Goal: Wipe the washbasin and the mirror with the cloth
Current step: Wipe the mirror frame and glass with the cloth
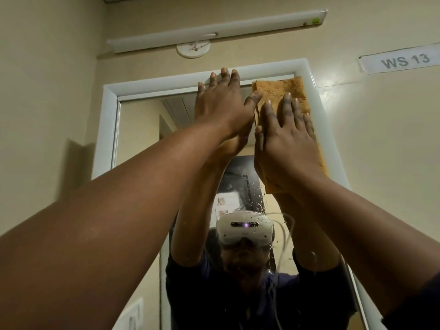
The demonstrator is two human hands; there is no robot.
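Cloth (281, 91) is the thing to watch, one orange-brown rag pinned flat against the top right corner of the mirror (140, 129), its upper edge riding onto the white frame (107, 129). Nearest to the camera are the two forearms, both reaching up and away. Then the right hand (285, 144), palm flat on the cloth, fingers (287, 103) straight and a bit spread, pressing rather than pinching. The rag runs long-ways up and down under that hand, sticking out above the fingertips and below the wrist, hugging the right side of the frame. The left hand (223, 103) sits just beside it, also flat, fingers spread, tips on the top rail of the frame, thumb touching the cloth's left edge. It holds nothing.

So the unwiped glass lies down and to the left of the cloth, and I'd guess the right hand drags it that way. There are specks and droplets lower on the glass, so plenty left to do.

Count: one cloth, one mirror, two hands. Washbasin isn't in view. Further back, one tube light (214, 32) and one label reading WS 13 (402, 61) on the wall.
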